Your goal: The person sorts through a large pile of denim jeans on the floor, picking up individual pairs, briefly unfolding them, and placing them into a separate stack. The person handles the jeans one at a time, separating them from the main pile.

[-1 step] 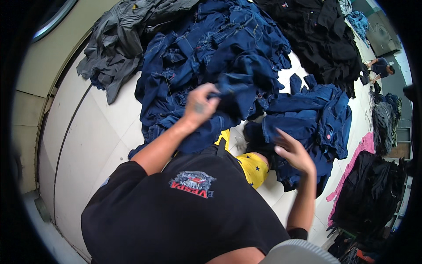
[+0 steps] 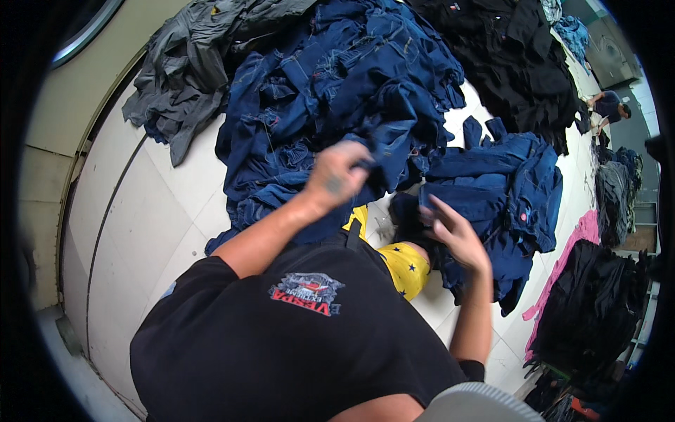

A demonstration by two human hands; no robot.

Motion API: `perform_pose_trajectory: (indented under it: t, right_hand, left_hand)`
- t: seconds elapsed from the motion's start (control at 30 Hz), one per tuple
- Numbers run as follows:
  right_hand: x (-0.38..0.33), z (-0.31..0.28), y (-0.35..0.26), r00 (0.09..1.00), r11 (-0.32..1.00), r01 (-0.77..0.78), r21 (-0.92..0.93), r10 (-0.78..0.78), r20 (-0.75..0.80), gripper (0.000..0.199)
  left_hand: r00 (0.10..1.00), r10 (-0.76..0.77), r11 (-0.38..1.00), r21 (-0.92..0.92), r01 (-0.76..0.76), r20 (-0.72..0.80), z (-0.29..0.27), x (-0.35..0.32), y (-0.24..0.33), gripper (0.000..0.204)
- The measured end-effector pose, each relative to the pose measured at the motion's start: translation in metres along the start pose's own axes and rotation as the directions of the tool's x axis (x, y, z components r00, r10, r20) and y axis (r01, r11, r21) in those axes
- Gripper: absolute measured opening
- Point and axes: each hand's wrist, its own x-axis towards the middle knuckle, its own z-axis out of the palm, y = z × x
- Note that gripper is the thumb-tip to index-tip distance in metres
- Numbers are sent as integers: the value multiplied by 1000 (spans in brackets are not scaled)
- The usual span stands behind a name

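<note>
My left hand is closed on a fold of dark blue cloth at the near edge of a big heap of dark blue garments. My right hand has its fingers apart and rests on the near edge of a smaller pile of blue garments; whether it grips anything is unclear. Between my arms, a yellow cloth with dark stars covers my leg. My black T-shirt fills the lower part of the head view.
White floor tiles lie to the left. A grey garment heap sits at the far left, with black heaps behind and at the right. A pink cloth lies between piles. Another person bends down far right.
</note>
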Motion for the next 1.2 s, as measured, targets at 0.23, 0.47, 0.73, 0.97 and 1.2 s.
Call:
perform_pose_trajectory:
  t: [0.23, 0.47, 0.73, 0.97, 1.2]
  right_hand:
    - [48, 74, 20, 939, 525, 302, 796, -18, -345, 40]
    - [-12, 61, 24, 915, 163, 402, 901, -51, -399, 33]
    - [-95, 14, -80, 541, 518, -637, -570, -225, -810, 86]
    - [-40, 107, -77, 605, 285, 82, -955, -775, -180, 148]
    - [-55, 17, -52, 870, 913, -13, -408, -191, -454, 63]
  left_hand:
    - [857, 399, 914, -216, -343, 326, -5, -6, 83, 48]
    - [688, -282, 581, -452, 677, 668, -9, -28, 60, 144]
    - [724, -1, 774, -458, 437, 690, 35, 19, 92, 57]
    - [421, 106, 903, -264, 338, 901, 35, 94, 157, 98]
    - [609, 93, 683, -495, 537, 788, 1, 140, 44, 53]
